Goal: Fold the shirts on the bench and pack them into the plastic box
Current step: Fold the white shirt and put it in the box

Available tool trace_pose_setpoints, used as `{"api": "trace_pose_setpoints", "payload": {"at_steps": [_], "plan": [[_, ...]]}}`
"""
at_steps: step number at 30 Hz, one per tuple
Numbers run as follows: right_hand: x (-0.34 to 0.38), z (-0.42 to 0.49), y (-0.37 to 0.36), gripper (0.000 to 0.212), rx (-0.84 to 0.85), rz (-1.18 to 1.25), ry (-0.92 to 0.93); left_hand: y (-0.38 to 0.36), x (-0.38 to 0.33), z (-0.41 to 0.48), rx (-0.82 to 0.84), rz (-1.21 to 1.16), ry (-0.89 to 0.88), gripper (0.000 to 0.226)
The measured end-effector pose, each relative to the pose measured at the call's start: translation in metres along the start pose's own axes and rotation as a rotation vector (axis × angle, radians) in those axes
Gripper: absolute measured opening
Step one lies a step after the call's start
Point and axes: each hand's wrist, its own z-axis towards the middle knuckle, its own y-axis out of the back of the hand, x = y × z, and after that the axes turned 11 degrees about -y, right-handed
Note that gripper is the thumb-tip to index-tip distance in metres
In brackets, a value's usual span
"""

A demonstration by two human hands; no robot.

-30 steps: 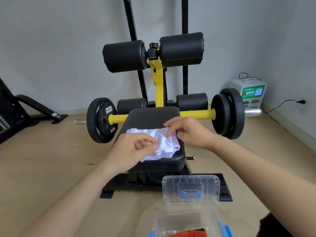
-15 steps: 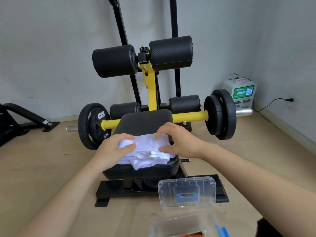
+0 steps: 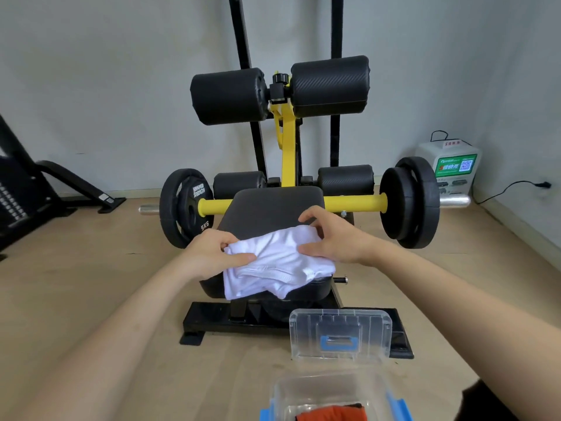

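A white shirt (image 3: 276, 265), folded into a small bundle, lies on the front of the black bench pad (image 3: 273, 205), one corner hanging over the pad's near edge. My left hand (image 3: 212, 253) pinches its left edge. My right hand (image 3: 331, 238) grips its right edge, thumb on top and fingers curled over the far side. The clear plastic box (image 3: 331, 396) with blue latches stands open on the floor below, with an orange garment (image 3: 331, 414) inside. Its clear lid (image 3: 340, 335) leans upright against the bench base.
The bench carries a yellow bar with black weight plates (image 3: 409, 202) on both ends and black roller pads (image 3: 279, 89) above. A white charging station (image 3: 449, 171) stands by the right wall. Black equipment (image 3: 18, 192) stands at far left. Wooden floor surrounds the bench.
Both hands have closed on the two sides of the white shirt and drawn it toward the pad's near edge. The bundle is more compact than one second ago.
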Motion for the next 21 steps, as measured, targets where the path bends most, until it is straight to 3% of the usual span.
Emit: {"api": "trace_pose_setpoints", "payload": {"at_steps": [2,5,10,12,14,17,19,21], "plan": [[0.002,-0.002,0.003,0.047,0.023,-0.002,-0.002,-0.001,-0.004,-0.001,-0.036,0.009,-0.034,0.023],[0.007,-0.002,0.009,0.024,-0.009,0.083,0.039,-0.001,-0.015,-0.001,-0.175,-0.020,-0.119,0.017],[0.023,0.000,0.021,0.024,-0.455,0.155,0.364,0.009,-0.044,-0.004,-0.596,0.058,-0.356,0.015],[0.022,0.000,0.020,0.026,-0.567,0.076,0.483,0.009,-0.052,-0.007,-0.650,0.197,-0.446,0.019],[0.005,0.002,0.016,0.034,-0.464,-0.119,0.507,0.005,-0.040,-0.012,-0.511,0.322,-0.448,0.027],[-0.020,-0.007,0.013,0.046,-0.052,-0.317,0.276,-0.005,-0.008,-0.025,-0.093,0.339,-0.387,0.034],[-0.025,-0.011,0.016,0.030,0.017,-0.190,0.262,-0.009,0.002,-0.027,-0.024,0.235,-0.379,0.031],[-0.021,-0.013,0.018,0.012,-0.023,-0.052,0.263,-0.011,-0.001,-0.023,-0.074,0.146,-0.358,0.026]]}}
